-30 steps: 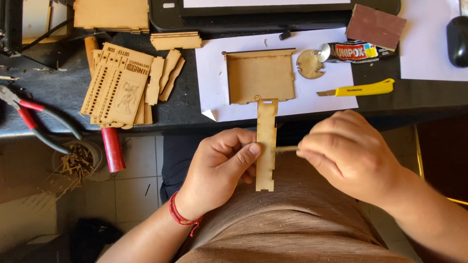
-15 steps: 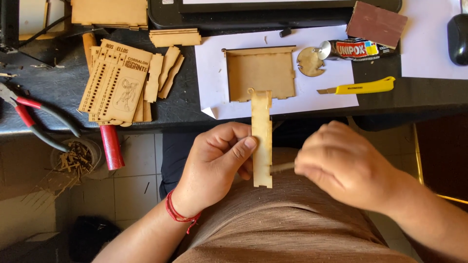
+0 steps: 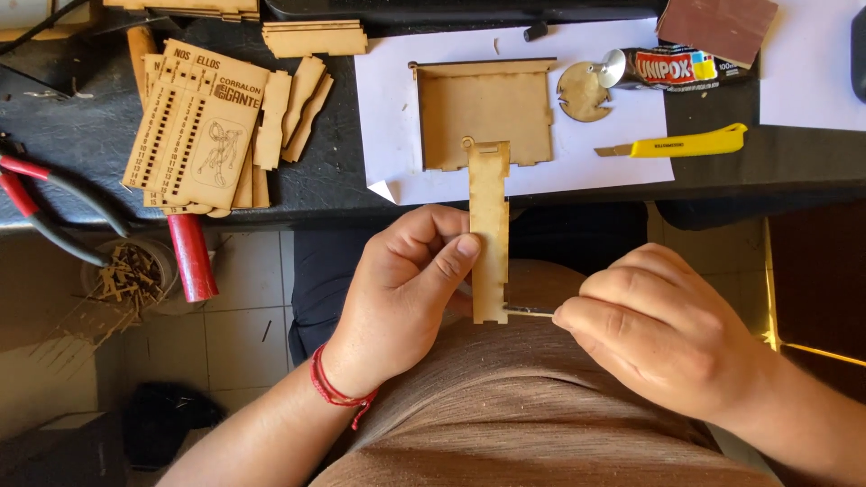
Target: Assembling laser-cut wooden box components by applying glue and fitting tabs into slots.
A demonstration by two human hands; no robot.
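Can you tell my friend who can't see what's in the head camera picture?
A person's left hand holds a long flat wooden strip upright over their lap, while the right hand pokes a thin tool at its bottom edge. On the dark table above lie a shallow wooden box, a glue tube, a yellow cutter and stacked wooden pieces.

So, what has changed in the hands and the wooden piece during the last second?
The left hand has lifted the long wooden strip a little toward the desk, so its top now overlaps the wooden tray. The right hand has followed, keeping its thin tool at the strip's lower edge. Both grips are unchanged, as are the things on the desk.
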